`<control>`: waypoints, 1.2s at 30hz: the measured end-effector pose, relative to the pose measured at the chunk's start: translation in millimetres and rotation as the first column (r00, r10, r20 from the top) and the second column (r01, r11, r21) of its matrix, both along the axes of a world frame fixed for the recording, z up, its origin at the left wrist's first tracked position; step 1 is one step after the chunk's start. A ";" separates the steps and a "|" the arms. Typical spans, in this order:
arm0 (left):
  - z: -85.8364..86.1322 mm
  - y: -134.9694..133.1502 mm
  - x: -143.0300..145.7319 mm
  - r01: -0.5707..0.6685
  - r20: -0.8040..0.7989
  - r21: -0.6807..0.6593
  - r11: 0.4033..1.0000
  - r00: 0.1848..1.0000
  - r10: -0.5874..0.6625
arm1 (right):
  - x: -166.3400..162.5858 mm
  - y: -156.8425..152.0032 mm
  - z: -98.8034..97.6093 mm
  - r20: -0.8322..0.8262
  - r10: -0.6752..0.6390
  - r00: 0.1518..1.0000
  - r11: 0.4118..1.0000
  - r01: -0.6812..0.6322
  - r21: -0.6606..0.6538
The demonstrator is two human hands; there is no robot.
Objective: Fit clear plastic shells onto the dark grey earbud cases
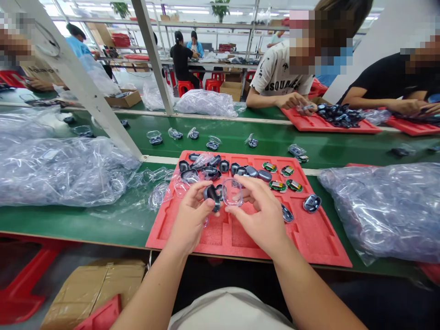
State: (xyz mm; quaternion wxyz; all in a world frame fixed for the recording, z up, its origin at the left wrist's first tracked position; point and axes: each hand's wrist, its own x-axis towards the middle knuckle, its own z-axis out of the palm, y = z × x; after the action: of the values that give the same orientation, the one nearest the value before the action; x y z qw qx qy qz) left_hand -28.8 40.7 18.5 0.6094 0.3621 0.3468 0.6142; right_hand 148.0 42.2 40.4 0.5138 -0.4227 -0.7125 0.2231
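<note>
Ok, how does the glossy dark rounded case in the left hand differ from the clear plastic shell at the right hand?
The glossy dark rounded case is opaque, the clear plastic shell see-through. The case is gripped in the left hand, the shell by the right hand. Both are rounded and look similar in size.

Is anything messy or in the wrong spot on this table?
Yes, a little. Several clear plastic shells lie loose on the green workbench, just left of the red foam tray, beside the big plastic bag. They look spilled, not set on the tray like the dark cases.
</note>
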 end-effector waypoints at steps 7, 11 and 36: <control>6.7 -4.1 -4.3 0.067 0.023 -0.050 0.997 0.998 -0.066 | 0.5 2.9 -4.6 0.141 -0.065 0.988 0.992 0.048 0.119; 7.2 -4.9 -9.4 0.108 0.033 -0.091 0.990 0.994 -0.106 | 1.6 3.2 -4.9 0.176 -0.068 0.982 0.987 0.040 0.158; 3.3 -6.0 -5.0 0.042 0.043 -0.158 0.987 0.998 -0.035 | -4.0 0.3 -3.6 0.258 0.008 0.966 0.978 -0.062 0.200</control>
State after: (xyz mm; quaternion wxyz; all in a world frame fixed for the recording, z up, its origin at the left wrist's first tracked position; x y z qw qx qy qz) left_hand -33.8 34.7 21.8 0.6548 0.3070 0.3752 0.5798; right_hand 144.0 42.6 36.8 0.4547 -0.3797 -0.7993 0.1009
